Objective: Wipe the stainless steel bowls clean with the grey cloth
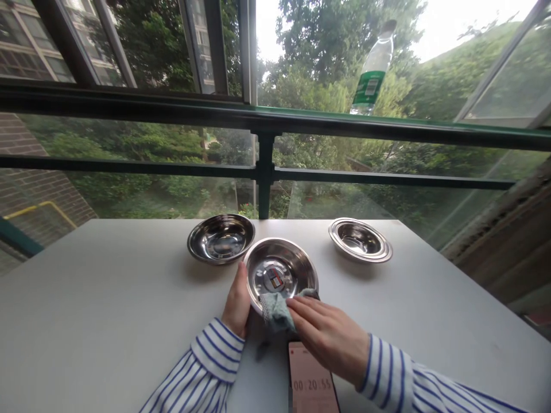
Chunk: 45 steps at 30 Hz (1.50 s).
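- Steel bowl (301, 265) between the two hands, at the near-middle of the bench (112, 315), its open side facing up and toward the wearer; whether its base touches the surface, I cannot tell.
- Left hand (236, 304) grips the bowl at its left side, thumb up along the outer wall near the rim; its other fingers are mostly hidden.
- Right hand (329, 335) has its fingers laid close together over a grey-green cloth (276, 312), holding it against the near rim — the thumb is out of sight. Part of the cloth folds over the rim to the inside.
- On the bowl's inner floor sits a label (274, 279) with red, dark and pale patches.
- Both wrists wear blue-and-white striped sleeves (215, 353).
- Under the right hand, toward the wearer, lies a phone (312, 376), partly covered, its pinkish screen reading 00:20:55.
- Behind and to the left is a shiny wide bowl (221, 244); in view its edge meets the held one.
- Well apart on the right rests a broad-rimmed bowl (361, 244).
- Beyond the bench runs a dark green railing (301, 121) — a clear bottle (370, 83) with a green label stands at its top bar, trees (318, 69) outside.
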Motion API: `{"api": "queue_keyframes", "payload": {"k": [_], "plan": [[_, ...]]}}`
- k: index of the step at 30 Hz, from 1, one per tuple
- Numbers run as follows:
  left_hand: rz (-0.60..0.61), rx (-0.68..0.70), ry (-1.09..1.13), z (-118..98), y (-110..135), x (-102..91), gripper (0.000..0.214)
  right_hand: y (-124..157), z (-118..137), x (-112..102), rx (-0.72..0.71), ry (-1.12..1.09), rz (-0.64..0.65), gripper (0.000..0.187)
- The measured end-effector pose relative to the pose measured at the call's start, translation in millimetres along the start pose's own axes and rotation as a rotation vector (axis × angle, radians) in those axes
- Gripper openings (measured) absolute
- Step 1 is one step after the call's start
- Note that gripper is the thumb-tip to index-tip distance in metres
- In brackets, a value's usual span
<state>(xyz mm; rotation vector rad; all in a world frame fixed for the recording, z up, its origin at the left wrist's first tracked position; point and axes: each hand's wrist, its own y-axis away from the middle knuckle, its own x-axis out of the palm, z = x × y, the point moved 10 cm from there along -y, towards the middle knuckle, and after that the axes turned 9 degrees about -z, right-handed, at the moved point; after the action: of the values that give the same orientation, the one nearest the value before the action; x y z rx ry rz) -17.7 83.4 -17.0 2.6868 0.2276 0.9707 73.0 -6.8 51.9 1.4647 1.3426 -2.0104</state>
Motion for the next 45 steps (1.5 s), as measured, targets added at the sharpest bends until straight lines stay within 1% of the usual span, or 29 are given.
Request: {"api": "queue_keyframes", "payload": {"k": [1,3,5,6,10,13,15,18,22,24,25,28,32,34,37,40,42,45], "plan": [[0.027,-0.03,0.011,3,2,5.3,0.055,3,-3,-1,0.017,0.01,0.003,0.036],[0.075,-0.134,0.028,14,8,14.6,0.059,4,-5,-2,0.058,0.006,-0.007,0.037],[0.12,-0.236,0.056,23,15,21.8,0.066,-2,-1,-1,0.114,-0.015,-0.037,0.039],[0.137,-0.263,0.07,25,19,24.2,0.068,-7,1,0,0.152,-0.023,-0.051,0.039],[0.182,-0.27,0.081,24,27,29.0,0.067,-27,2,4,0.299,-0.092,-0.077,0.037],[0.17,-0.255,0.066,22,28,28.7,0.067,-38,-6,6,0.405,-0.179,-0.075,0.033],[0.164,-0.229,0.068,19,27,28.4,0.068,-44,-14,8,0.469,-0.22,-0.07,0.026],[0.162,-0.223,0.083,19,27,28.2,0.069,-54,-27,10,0.554,-0.214,-0.066,0.016],[0.148,-0.233,0.091,23,26,27.8,0.065,-65,-45,9,0.636,-0.142,-0.063,0.018],[0.125,-0.216,0.105,22,25,26.9,0.061,-69,-49,7,0.629,-0.131,-0.067,0.019],[0.112,-0.208,0.118,21,24,26.3,0.059,-71,-48,7,0.606,-0.136,-0.065,0.023],[0.088,-0.193,0.14,16,24,24.7,0.056,-72,-37,8,0.506,-0.177,-0.024,0.032],[0.113,-0.221,0.107,13,22,24.1,0.061,-58,-17,12,0.411,-0.196,0.073,0.023],[0.115,-0.193,0.121,9,20,23.2,0.058,-49,-8,15,0.367,-0.159,0.115,0.019],[0.059,-0.122,0.145,1,16,18.0,0.051,-36,-3,20,0.331,-0.097,0.165,0.02],[0.022,-0.119,0.108,2,17,15.8,0.054,-31,-5,23,0.331,-0.066,0.194,0.026],[0.042,-0.117,0.095,2,18,18.4,0.055,-32,-6,23,0.331,-0.055,0.205,0.03],[0.127,-0.113,0.084,1,20,26.6,0.054,-37,-4,23,0.299,-0.026,0.219,0.031]]}}
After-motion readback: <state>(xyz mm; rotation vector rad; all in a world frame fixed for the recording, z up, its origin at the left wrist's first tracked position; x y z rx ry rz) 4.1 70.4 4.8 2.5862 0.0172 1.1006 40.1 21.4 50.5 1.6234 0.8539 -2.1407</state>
